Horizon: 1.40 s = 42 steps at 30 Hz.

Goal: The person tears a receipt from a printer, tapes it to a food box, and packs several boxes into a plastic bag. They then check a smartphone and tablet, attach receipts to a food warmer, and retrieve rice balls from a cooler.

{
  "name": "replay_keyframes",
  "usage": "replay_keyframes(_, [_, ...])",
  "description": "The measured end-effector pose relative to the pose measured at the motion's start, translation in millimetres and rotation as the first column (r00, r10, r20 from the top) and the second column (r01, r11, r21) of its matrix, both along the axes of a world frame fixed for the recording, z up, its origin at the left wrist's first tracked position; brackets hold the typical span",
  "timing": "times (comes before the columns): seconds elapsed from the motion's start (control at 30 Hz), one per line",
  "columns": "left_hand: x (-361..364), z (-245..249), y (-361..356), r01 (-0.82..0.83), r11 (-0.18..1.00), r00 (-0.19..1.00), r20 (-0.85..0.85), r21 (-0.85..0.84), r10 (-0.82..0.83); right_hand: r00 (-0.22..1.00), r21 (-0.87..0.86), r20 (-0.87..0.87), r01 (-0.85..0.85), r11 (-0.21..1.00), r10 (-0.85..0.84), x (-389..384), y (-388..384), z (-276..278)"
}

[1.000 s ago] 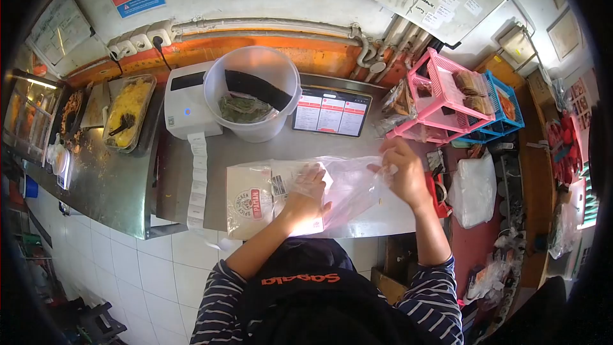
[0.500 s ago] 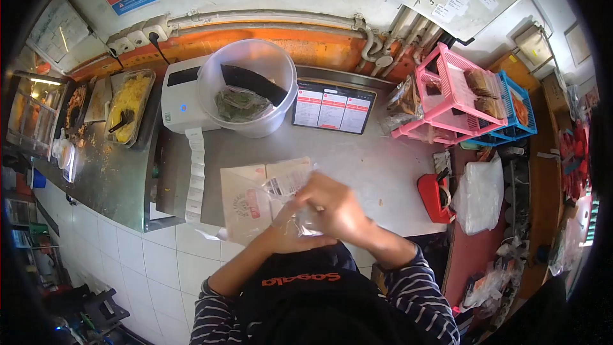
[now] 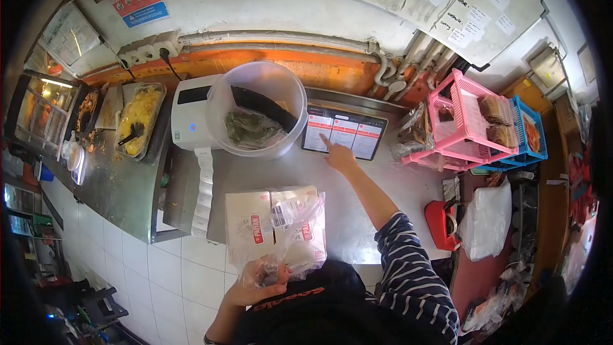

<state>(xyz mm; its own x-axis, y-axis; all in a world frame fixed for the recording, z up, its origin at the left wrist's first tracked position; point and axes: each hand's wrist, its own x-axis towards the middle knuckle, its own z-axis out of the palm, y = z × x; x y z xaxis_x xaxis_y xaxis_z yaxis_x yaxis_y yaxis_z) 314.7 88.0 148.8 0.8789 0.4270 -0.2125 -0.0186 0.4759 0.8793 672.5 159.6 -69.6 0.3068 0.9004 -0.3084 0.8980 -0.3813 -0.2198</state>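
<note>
My left hand (image 3: 257,283) is closed round the gathered plastic of a clear plastic bag (image 3: 295,217) at the counter's front edge. Inside the bag are two light brown paper food boxes (image 3: 250,207) with red printed labels, side by side. A white printed sticker lies over the boxes. My right hand (image 3: 340,157) reaches forward to a tablet (image 3: 359,131), its index finger stretched out on or just over the lower left of the screen. Nothing is held in that hand. Red and white panels fill the tablet's screen.
A white printer (image 3: 191,112) with a long paper strip (image 3: 203,198) stands behind left, beside a clear bucket (image 3: 290,99) holding leafy greens. Pink stacked baskets (image 3: 469,150), a red tape dispenser (image 3: 440,225) and a stack of plastic bags (image 3: 485,223) are at right.
My right hand has left the bag and moved forward to the tablet. The left hand still grips the bag's plastic, now lower and nearer my body. The view has tilted slightly upward.
</note>
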Motion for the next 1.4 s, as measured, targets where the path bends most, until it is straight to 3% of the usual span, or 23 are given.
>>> replay_keyframes(0.03, [-3.5, -3.2, 0.5, 0.026, 1.0, 1.0, -0.008, 0.012, -0.025, 0.999, 0.022, 0.009, 0.046, 0.999, -0.046, 6.9, 1.7, 2.8])
replay_keyframes(0.2, [-15.3, -10.4, -3.8, -0.132, 0.988, 0.915, -0.392, -0.074, 0.093, 0.989, 0.108, 0.048, 0.135, 0.985, -0.141, 14.6, 5.6, 32.7])
replay_keyframes(0.3, [-30.9, -32.0, -13.8, -0.256, 0.966, 0.836, -0.509, -0.028, 0.206, 0.992, 0.197, -0.002, 0.122, 0.973, -0.124, 8.4, 2.9, 18.7])
replay_keyframes(0.33, [-37.0, -37.6, -16.9, -0.297, 0.955, 0.806, -0.536, 0.001, 0.251, 0.997, 0.15, 0.008, 0.071, 0.986, -0.073, 3.8, 1.7, 12.8])
replay_keyframes(0.4, [-50.3, -42.8, -18.2, -0.189, 0.976, 0.792, -0.57, 0.111, 0.219, 0.999, 0.056, 0.018, -0.032, 0.998, 0.031, -7.0, -2.6, -1.2])
replay_keyframes(0.5, [-62.8, -45.0, -21.1, -0.066, 0.969, 0.783, -0.59, 0.237, 0.198, 0.997, 0.06, 0.06, -0.052, 0.997, 0.048, -17.7, -9.1, -17.5])
replay_keyframes(0.63, [-57.2, -29.4, -21.1, 0.038, 0.933, 0.706, -0.67, 0.357, 0.228, 0.994, 0.12, 0.023, 0.101, 0.988, -0.105, -3.6, -2.0, 0.6])
replay_keyframes(0.7, [-64.1, -44.4, -26.8, -0.005, 0.929, 0.636, -0.716, 0.369, 0.288, 0.974, 0.154, -0.022, 0.225, 0.962, -0.224, 0.5, 2.4, 12.0])
replay_keyframes(0.77, [-63.5, -46.4, -29.4, -0.057, 0.905, 0.542, -0.748, 0.422, 0.383, 0.973, 0.209, -0.049, 0.231, 0.95, -0.226, 1.8, 2.3, 7.6])
replay_keyframes(0.83, [-52.5, -37.6, -32.7, -0.105, 0.852, 0.421, -0.753, 0.513, 0.505, 0.975, 0.27, -0.074, 0.224, 0.936, -0.212, 0.1, -1.2, 0.2])
replay_keyframes(0.93, [-53.3, -53.3, -45.5, -0.233, 0.633, 0.413, -0.514, 0.738, 0.751, 0.994, 0.169, 0.004, 0.11, 0.979, -0.113, -11.5, -7.0, -11.9])
replay_keyframes(1.03, [-60.2, -73.7, -49.7, -0.197, 0.388, 0.517, -0.241, 0.9, 0.821, 0.998, 0.156, 0.051, -0.045, 0.987, 0.037, -20.3, -18.2, -39.1])
replay_keyframes(1.13, [-44.6, -50.7, -47.5, -0.28, 0.389, 0.556, -0.182, 0.877, 0.811, 0.998, 0.117, 0.052, -0.035, 0.993, 0.03, -23.9, -22.5, -53.7])
replay_keyframes(1.4, [-53.8, -57.4, -49.6, -0.205, 0.426, 0.557, -0.253, 0.881, 0.791, 0.987, 0.19, 0.006, 0.156, 0.969, -0.16, -20.6, -16.9, -29.4])
